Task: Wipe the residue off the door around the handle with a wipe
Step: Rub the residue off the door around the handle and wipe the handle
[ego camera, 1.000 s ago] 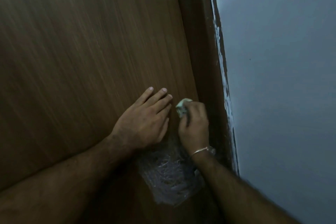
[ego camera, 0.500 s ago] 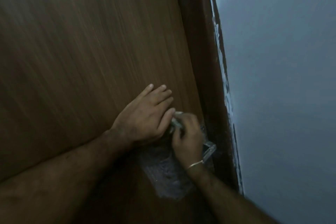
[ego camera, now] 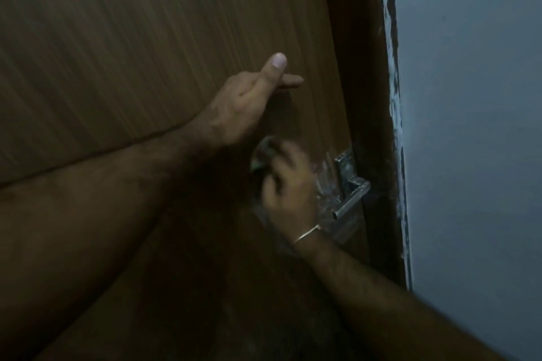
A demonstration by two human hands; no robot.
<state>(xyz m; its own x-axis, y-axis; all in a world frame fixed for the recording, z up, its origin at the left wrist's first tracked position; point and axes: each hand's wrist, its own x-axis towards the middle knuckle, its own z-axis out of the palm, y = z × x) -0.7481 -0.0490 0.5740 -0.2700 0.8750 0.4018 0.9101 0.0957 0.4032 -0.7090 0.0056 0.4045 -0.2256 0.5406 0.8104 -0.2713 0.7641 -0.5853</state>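
Observation:
A brown wooden door point(ego camera: 146, 38) fills the left of the view. Its metal lever handle point(ego camera: 350, 195) sits on a plate near the right edge, with whitish residue point(ego camera: 324, 182) smeared on the door beside it. My right hand point(ego camera: 289, 193), blurred and wearing a thin bracelet, presses a crumpled pale wipe point(ego camera: 262, 155) on the door just left of the handle. My left hand point(ego camera: 249, 102) rests flat against the door above the wipe, fingers stretched out and empty.
The dark door frame point(ego camera: 369, 67) runs down the right of the door, with chipped white paint point(ego camera: 393, 82) along its edge. A pale blue-grey wall point(ego camera: 475, 126) fills the right side. The scene is dim.
The view shifted, so both hands sit higher and the handle is uncovered. My right hand moved with the wipe down and to the left of the handle. My left hand slid upward on the door.

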